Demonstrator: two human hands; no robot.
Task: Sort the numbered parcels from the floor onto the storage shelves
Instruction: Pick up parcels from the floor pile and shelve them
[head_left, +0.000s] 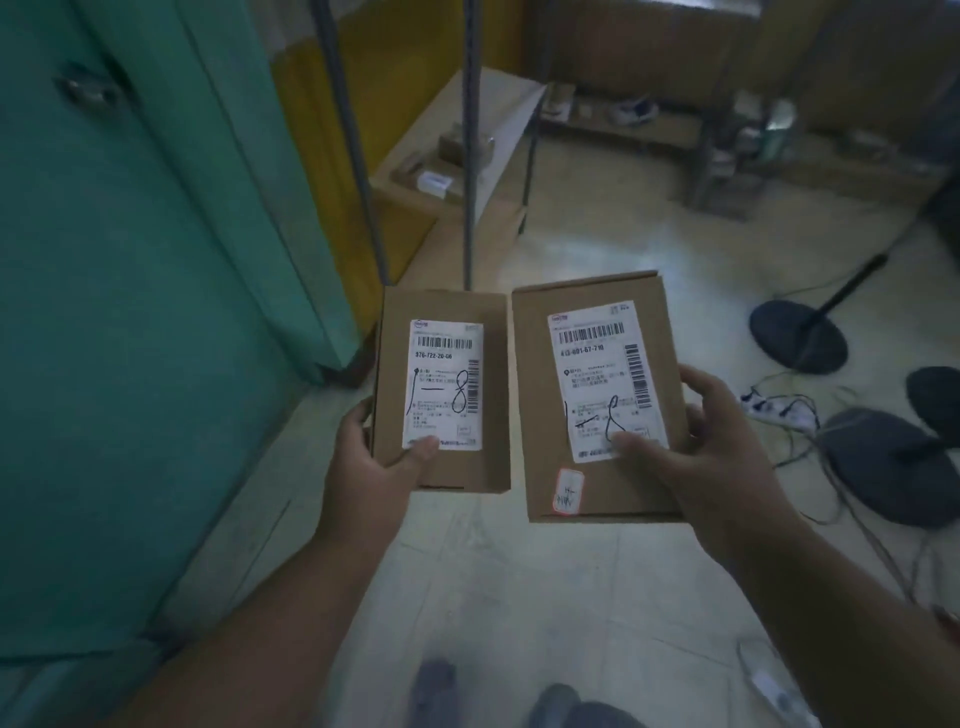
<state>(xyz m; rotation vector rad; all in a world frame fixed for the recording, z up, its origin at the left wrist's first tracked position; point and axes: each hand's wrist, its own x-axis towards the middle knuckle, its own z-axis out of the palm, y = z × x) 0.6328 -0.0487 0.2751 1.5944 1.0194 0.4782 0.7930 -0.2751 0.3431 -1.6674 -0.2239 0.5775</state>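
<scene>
I hold two brown cardboard parcels side by side in front of me, labels up. My left hand (376, 462) grips the smaller parcel (488, 374), whose white label bears a handwritten "1-8". The larger parcel (535, 395) sits in my right hand (696, 452), thumb on its label, also marked "1-8", with a small red-edged sticker near its lower left corner. Ahead, grey metal shelf uprights (470, 140) rise from the floor, and a low shelf board (498, 98) behind them carries a few small boxes (441, 179).
A teal door or cabinet (130, 312) fills the left side. To the right, round black stand bases (797, 335) and tangled cables with a power strip (779, 410) lie on the pale floor. Another low shelf with items (634, 111) stands at the back. My shoes show at the bottom.
</scene>
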